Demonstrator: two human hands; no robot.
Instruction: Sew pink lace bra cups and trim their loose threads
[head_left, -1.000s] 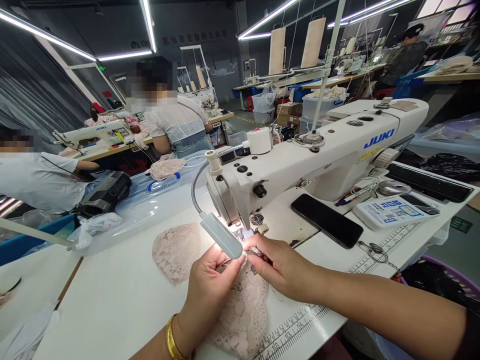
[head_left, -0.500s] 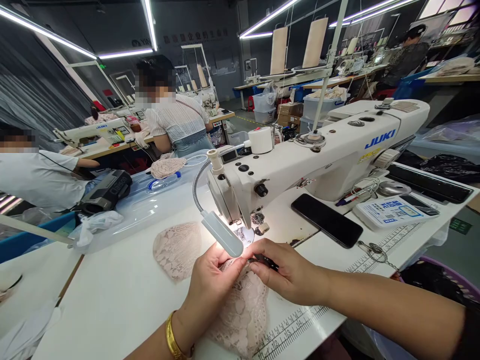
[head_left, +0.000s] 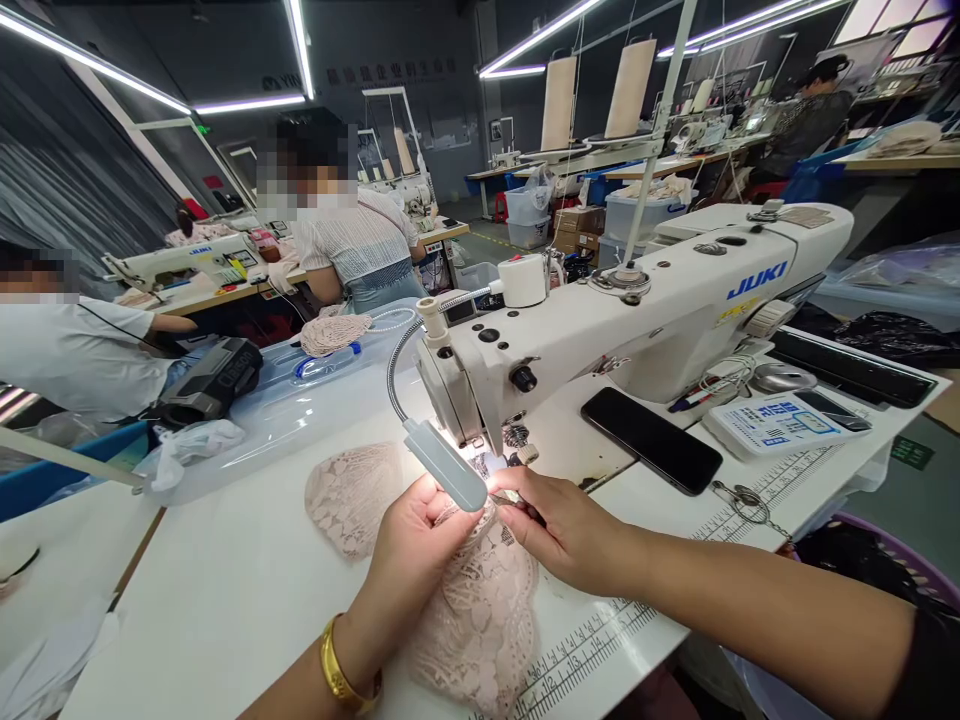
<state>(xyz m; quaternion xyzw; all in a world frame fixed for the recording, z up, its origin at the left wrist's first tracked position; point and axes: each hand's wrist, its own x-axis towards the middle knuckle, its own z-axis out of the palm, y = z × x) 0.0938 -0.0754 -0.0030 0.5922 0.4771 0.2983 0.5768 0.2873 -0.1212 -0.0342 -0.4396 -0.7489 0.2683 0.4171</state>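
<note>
A pale pink lace piece (head_left: 480, 620) hangs over the table's front part, its upper edge pinched between the thumb and fingers of my left hand (head_left: 420, 545). My right hand (head_left: 562, 520) is closed round small dark thread snips (head_left: 517, 497), mostly hidden by the fingers, with the metal blades pointing at the lace edge. Both hands are just in front of the sewing machine's (head_left: 487, 380) needle area. A grey lamp head (head_left: 450, 468) shines down there and covers part of the left fingertips. Left of my hands lies a second lace piece (head_left: 352, 495), flat on the white table (head_left: 225, 600).
A black phone (head_left: 651, 440) lies under the machine arm, beside a white box with blue print (head_left: 772, 422). Thread cones (head_left: 559, 105) stand above. A clear plastic bin (head_left: 315, 400) is behind the table. Several people sit at other machines.
The snips have turned in my right hand, so more of the metal blades shows. My left hand and the lace have shifted slightly, and more of the lace is visible.
</note>
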